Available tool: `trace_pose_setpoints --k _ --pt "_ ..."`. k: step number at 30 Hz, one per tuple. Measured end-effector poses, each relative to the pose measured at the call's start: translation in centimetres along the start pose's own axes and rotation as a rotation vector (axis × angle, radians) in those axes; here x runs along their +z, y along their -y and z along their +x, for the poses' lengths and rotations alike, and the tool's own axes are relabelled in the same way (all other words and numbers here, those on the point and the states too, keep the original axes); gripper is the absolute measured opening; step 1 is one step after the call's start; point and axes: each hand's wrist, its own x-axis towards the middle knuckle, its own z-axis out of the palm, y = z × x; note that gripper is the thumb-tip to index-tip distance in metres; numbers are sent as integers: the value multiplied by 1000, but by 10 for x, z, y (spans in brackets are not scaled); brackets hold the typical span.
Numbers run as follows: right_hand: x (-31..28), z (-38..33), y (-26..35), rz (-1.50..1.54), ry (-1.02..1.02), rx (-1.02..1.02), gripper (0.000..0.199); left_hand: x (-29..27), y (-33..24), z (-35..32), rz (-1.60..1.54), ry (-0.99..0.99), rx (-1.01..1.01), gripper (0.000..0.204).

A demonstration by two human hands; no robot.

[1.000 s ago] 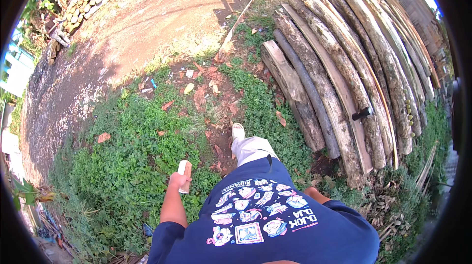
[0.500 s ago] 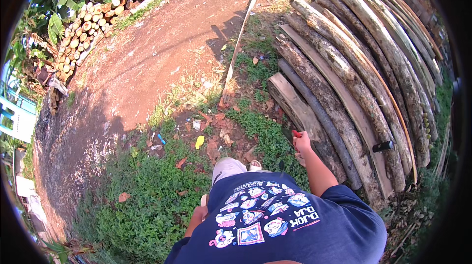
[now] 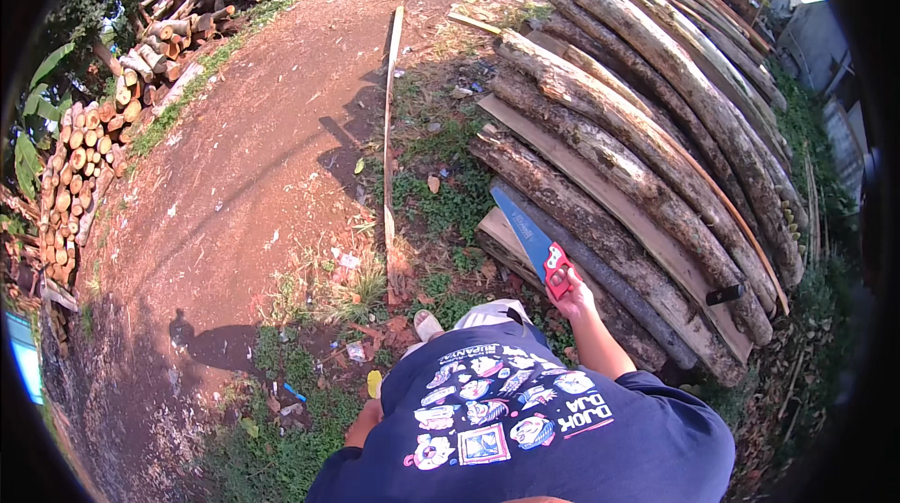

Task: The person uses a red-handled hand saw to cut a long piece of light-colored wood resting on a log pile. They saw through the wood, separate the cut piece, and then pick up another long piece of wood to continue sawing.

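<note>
My right hand (image 3: 577,300) is closed round the red handle of a handsaw (image 3: 527,236). Its blue-grey blade points up and away to the left, above the nearest logs, teeth mostly edge-on. Whether the blade touches the wood I cannot tell. My left hand (image 3: 364,423) hangs low beside my shirt, which hides most of its fingers. Just beyond it a yellow thing (image 3: 374,383) lies on the ground. Close to the saw are a dark, smooth log (image 3: 609,264) and a flat-sawn piece of wood (image 3: 506,233).
Long logs (image 3: 637,123) lie side by side on the right, with a black cylinder (image 3: 725,295) on top. A narrow plank (image 3: 390,147) stretches along the dirt ahead. Stacked cut logs (image 3: 80,161) line the left. Low weeds and litter surround my feet.
My right hand has turned and raised the saw, so its blade now shows fully. My view has shifted rightward and my feet have stepped. The pale piece by my left hand no longer shows.
</note>
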Motion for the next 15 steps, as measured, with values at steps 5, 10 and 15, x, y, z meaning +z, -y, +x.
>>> trace_pose_setpoints --k 5,10,15 --pt "7 24 15 -62 -146 -62 23 -155 -216 31 322 -108 319 64" --pt "77 93 32 12 -273 -105 25 -250 -332 77 170 -48 848 30" --pt "113 215 89 12 -252 -129 26 -239 -409 85 -187 -126 383 42"
